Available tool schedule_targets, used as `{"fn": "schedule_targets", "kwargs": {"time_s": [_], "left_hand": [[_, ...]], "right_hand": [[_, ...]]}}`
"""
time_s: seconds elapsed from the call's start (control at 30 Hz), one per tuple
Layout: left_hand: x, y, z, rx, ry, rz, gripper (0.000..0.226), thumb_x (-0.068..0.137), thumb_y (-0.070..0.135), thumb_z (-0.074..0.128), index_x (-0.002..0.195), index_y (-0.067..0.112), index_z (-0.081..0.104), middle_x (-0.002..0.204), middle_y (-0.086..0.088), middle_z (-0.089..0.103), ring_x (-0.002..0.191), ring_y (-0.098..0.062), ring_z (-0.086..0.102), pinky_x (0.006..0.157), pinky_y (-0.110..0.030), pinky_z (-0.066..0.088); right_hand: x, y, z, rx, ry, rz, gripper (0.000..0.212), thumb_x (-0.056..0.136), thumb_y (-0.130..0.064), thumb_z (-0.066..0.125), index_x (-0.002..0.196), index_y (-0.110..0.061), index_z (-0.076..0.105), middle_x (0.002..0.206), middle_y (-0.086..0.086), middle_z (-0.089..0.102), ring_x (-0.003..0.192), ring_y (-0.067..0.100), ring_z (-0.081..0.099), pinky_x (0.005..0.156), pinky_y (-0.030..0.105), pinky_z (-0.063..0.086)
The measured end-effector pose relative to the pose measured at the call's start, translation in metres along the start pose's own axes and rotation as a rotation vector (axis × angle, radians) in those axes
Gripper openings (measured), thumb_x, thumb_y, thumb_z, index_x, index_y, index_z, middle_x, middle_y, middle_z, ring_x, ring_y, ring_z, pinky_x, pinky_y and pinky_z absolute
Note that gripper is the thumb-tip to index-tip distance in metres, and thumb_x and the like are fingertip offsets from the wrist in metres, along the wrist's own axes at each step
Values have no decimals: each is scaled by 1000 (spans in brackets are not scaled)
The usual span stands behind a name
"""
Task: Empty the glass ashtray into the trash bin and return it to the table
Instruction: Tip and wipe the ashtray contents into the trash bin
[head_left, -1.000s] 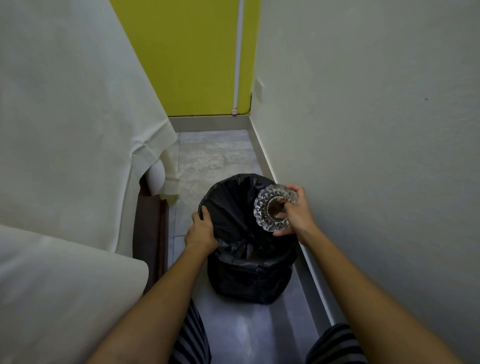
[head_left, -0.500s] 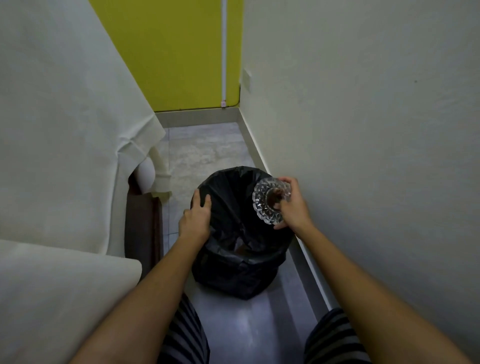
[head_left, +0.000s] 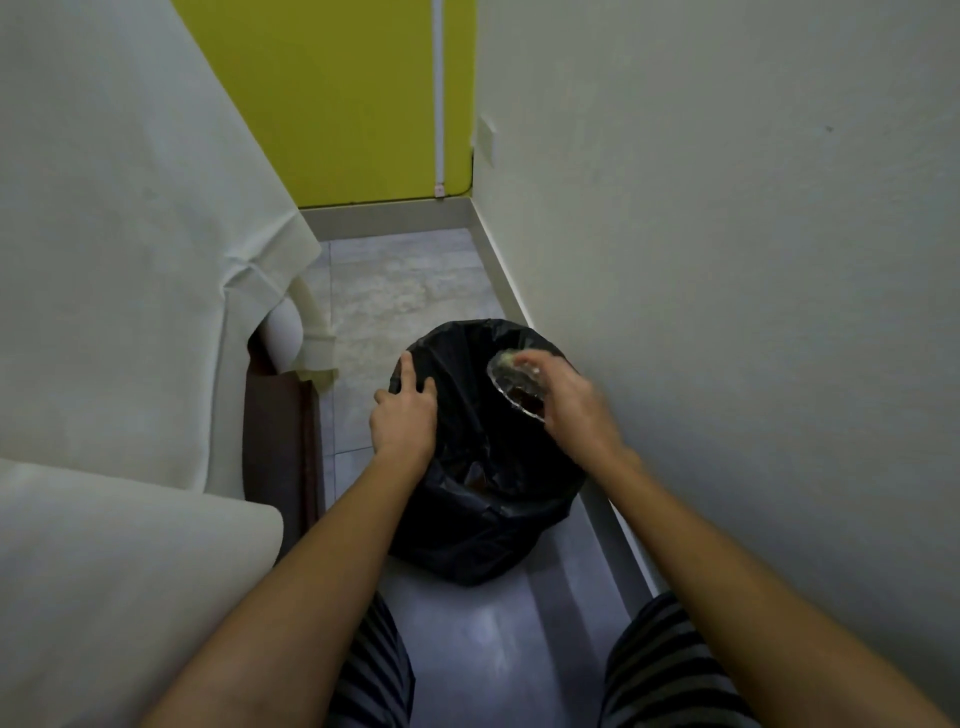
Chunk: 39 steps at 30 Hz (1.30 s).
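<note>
Ashtray (head_left: 517, 387) of clear glass sat tipped on edge in the right hand (head_left: 574, 410), its open face turned left and downward toward the mouth of the trash bin (head_left: 483, 499); motion blur smeared its rim, and something dark showed inside it. Nearest the camera, two bare forearms reached forward over striped shorts. The right grip was clenched around the ashtray's far and right edge, so the glass lay just left of the palm, directly over the bin's right half. The left hand (head_left: 402, 421) gripped the black bag at the bin's left rim, fingers curled over the plastic, holding the opening steady. Judging from this, the dumping step was under way, and what remained depended on keeping the tilted face above the opening rather than over the grey floor (head_left: 395, 291) beyond. Farther off stood a cloth-covered piece of furniture (head_left: 130, 234) to the left, the pale wall (head_left: 727, 260) close on the right, and a yellow wall (head_left: 337, 93) at the end. No desk was in view.
</note>
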<state>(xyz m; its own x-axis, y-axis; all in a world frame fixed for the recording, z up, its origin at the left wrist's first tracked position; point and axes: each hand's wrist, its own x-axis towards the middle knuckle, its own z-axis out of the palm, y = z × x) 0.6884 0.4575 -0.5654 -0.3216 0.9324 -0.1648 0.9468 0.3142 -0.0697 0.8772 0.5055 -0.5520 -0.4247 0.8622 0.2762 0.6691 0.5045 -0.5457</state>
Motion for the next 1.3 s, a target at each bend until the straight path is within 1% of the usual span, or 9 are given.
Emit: {"fn": "schedule_targets", "kwargs": {"time_s": [0.07, 0.17, 0.33, 0.47, 0.63, 0.83, 0.97, 1.13, 1.3], "left_hand": [[1, 1, -2, -2, -10, -1, 75, 93, 1, 54, 156, 22, 18, 163, -13, -13, 125, -40, 45, 83, -35, 51], [2, 3, -3, -5, -25, -17, 73, 94, 2, 53, 155, 21, 20, 163, -14, -13, 127, -42, 44, 85, -36, 51], [2, 2, -5, -24, -64, -61, 68, 94, 4, 55, 153, 21, 26, 163, -15, -13, 129, -43, 42, 87, -36, 50], [2, 3, -6, -31, -72, -91, 59, 95, 5, 52, 149, 20, 35, 163, -14, -12, 128, -43, 42, 86, -35, 49], [9, 6, -5, -28, -81, -138, 37, 96, 5, 51, 131, 14, 56, 164, -13, -6, 126, -43, 45, 79, -32, 43], [18, 7, -4, -16, -80, -153, 34, 97, 6, 50, 128, 12, 58, 164, -14, -4, 124, -41, 48, 73, -30, 35], [22, 4, 0, -4, -111, -180, 36, 97, 5, 47, 131, 11, 56, 164, -14, -3, 126, -44, 46, 77, -31, 38], [22, 0, 4, 16, -82, -158, 32, 97, 5, 48, 126, 9, 61, 165, -11, -5, 127, -45, 44, 87, -33, 45], [28, -8, 11, -10, -84, -216, 37, 97, 4, 45, 132, 9, 57, 164, -13, 0, 124, -41, 51, 81, -33, 44]], "right_hand": [[-3, 3, 1, -280, -60, -204, 66, 80, 7, 53, 130, -35, 43, 128, 4, 60, 94, 38, 65, 66, 46, 56], [-5, 3, -2, -474, -95, -402, 52, 83, -9, 50, 128, -35, 48, 124, 8, 62, 94, 37, 66, 52, 43, 56], [-10, 3, -7, -547, -69, -491, 46, 80, -17, 39, 122, -33, 45, 113, 9, 69, 89, 33, 70, 38, 37, 53], [-20, 16, -5, -663, -224, -801, 42, 85, -15, 38, 120, -35, 45, 109, 8, 68, 85, 33, 69, 35, 32, 49], [-15, 14, -9, -642, -124, -604, 46, 82, -13, 39, 121, -34, 44, 112, 9, 69, 87, 35, 70, 35, 35, 51], [-32, 34, -11, -723, -298, -893, 45, 83, -11, 41, 121, -34, 41, 103, 7, 68, 76, 32, 69, 34, 28, 45], [-21, 27, -20, -657, -173, -659, 42, 82, -11, 37, 117, -30, 50, 104, 10, 70, 79, 33, 69, 34, 32, 49], [-27, 35, -19, -754, -306, -965, 43, 84, -5, 39, 114, -32, 52, 97, 8, 69, 70, 32, 69, 34, 25, 40], [-17, 22, -20, -740, -139, -746, 46, 85, -4, 44, 114, -35, 61, 109, 8, 70, 86, 34, 69, 34, 29, 47]]}}
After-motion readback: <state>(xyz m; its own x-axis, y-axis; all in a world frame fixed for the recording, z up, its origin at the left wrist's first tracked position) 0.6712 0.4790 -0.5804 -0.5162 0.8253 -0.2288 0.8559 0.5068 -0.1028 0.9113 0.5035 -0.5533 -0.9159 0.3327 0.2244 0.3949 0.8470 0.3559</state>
